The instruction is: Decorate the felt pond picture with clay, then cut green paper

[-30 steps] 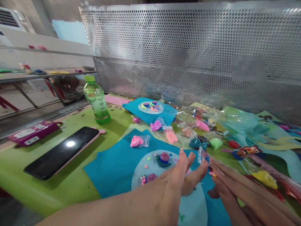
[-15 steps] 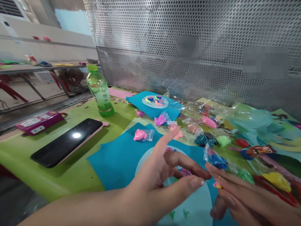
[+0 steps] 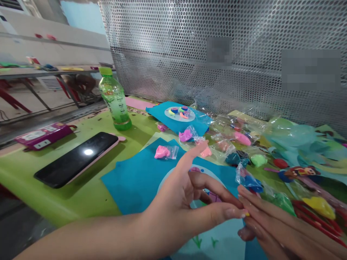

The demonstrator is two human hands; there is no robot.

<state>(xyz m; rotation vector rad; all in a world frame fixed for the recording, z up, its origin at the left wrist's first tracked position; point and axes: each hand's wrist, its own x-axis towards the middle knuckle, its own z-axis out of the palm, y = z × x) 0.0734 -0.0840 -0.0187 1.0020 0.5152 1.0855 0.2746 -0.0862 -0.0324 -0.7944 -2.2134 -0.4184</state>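
My left hand reaches across a blue sheet, its index finger raised, its thumb and another finger closing in a pinch at a tiny yellow clay piece. My right hand meets it there, fingers pressed together, the piece at their tips. Most of the piece is hidden by the fingertips. Below the hands lies a pale blue paper circle with green clay sprigs and pink-and-purple clay shapes, partly covered by my left hand.
A phone, a purple box and a green bottle stand or lie to the left. Bagged pink clay rests on the sheet. Behind it is another blue sheet; bagged yellow clay and ribbons crowd the right. A perforated metal panel rises behind.
My left thumb has moved right onto the small clay piece, which showed pink and yellow at my right fingertips before. The two hands are closer together. The view has shifted slightly.
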